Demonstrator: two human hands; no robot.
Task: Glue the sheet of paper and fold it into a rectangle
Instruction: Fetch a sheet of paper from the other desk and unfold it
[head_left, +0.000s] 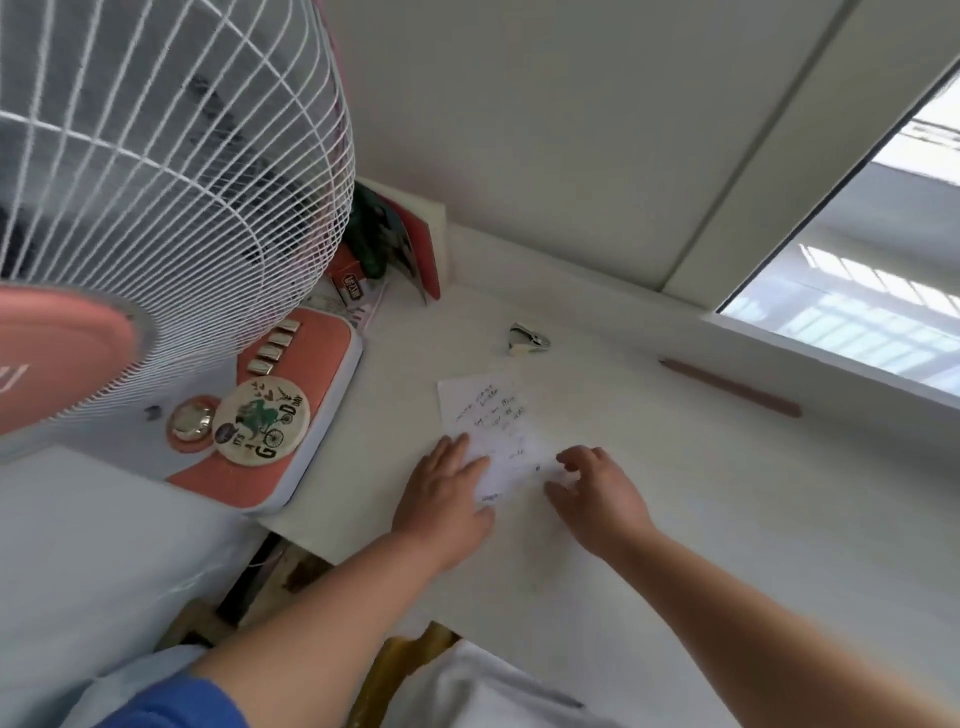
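Both hands down on the sheet of paper (491, 431) now — it lies flat on the white table (675, 493), handwriting up, just past centre of the view toward 5 o'clock. The left hand (447, 499) sits at the sheet's 7 o'clock corner, fingers straight and spread, pressing the paper onto the surface. The right hand (597, 493) comes in at the 4 o'clock edge, fingers loosely curved with the tips at the paper's border; whether they pinch the edge or merely touch it, I cannot tell from here.

No glue in sight near the sheet. At 12 o'clock from the paper lies a small metal clip-like tool (529, 339), well apart, and at 2 o'clock a pencil (730, 387) rests near the window ledge. The big fan (156, 197) looms at 10 o'clock, on its pink base (311, 395).

This looks like the squaring-up before a fold. To do it well, I'd say: keep that left palm planted so the sheet cannot skate, lift the near edge with the right fingertips, bring corner to corner exactly, then run the crease from the middle outward — and mind the fan, since a draught could flip a light sheet.
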